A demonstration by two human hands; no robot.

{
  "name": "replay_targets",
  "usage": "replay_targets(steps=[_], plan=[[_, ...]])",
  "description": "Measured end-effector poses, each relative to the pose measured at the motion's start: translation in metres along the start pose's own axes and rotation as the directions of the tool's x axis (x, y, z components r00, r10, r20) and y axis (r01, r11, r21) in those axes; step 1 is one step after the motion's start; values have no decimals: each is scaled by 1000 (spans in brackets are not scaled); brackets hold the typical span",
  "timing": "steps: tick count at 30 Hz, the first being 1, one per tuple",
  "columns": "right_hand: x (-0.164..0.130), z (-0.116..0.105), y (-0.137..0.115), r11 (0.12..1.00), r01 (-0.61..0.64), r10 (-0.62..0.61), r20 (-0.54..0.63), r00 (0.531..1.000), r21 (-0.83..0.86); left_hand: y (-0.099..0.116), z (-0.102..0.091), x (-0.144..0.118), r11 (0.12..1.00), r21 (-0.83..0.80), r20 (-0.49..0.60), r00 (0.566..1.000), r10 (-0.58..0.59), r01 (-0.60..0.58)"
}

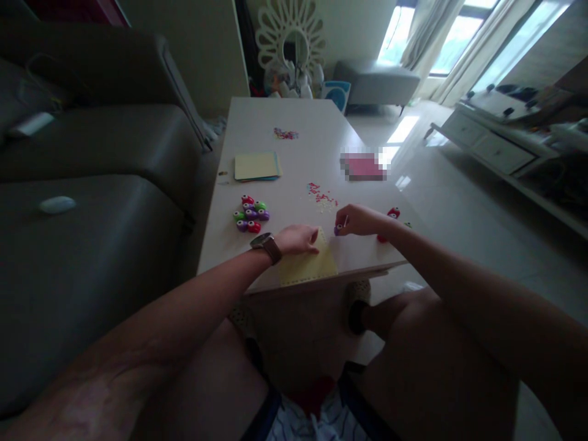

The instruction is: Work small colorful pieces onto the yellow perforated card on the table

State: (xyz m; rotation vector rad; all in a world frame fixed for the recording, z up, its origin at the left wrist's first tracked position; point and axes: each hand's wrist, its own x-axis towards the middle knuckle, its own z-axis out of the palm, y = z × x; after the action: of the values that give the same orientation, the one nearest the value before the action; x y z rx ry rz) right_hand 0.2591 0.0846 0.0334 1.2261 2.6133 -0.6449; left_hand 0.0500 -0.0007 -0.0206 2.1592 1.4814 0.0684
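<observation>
Striped shorts (316, 422) and bare knees sit closest, drawn up to the white table (307, 110). At its near edge lies a yellow sheet (310, 266), the left hand (298, 239) resting over its upper part, fingers loosely curved with the thumb parted from the forefinger. I'd keep that palm light but steady, so the sheet neither slides nor creases. Just beyond the sheet's right side, the right hand (356, 219) pinches a purple eyed piece (338, 230) low over the tabletop; a fingertip hold with the wrist relaxed should keep it from rolling off. Red eyed pieces (393, 212) show by the right forearm; a mixed cluster (250, 213) sits left. Farther back, small red beads (325, 197) lie scattered, easily swept by a careless sleeve or knuckle. Past them are stacked sheets (256, 166), then more beads (285, 133).
</observation>
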Motion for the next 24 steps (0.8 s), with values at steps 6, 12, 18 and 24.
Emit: replay_targets(steps=[6,12,18,24], plan=[[-4,-6,2,995,-68,75,103,992,-70,3,-3,-4,999,6,0,999,-34,34],[2,-1,10,978,55,-74,92,993,203,5,-4,-5,1000,1,-10,1000,-23,23],[5,3,12,924,50,-138,209,968,379,4,-3,-5,999,-7,-5,999,-31,31],[4,3,12,961,46,-43,-14,999,274,1,-1,-4,999,-24,0,1000,-22,22]])
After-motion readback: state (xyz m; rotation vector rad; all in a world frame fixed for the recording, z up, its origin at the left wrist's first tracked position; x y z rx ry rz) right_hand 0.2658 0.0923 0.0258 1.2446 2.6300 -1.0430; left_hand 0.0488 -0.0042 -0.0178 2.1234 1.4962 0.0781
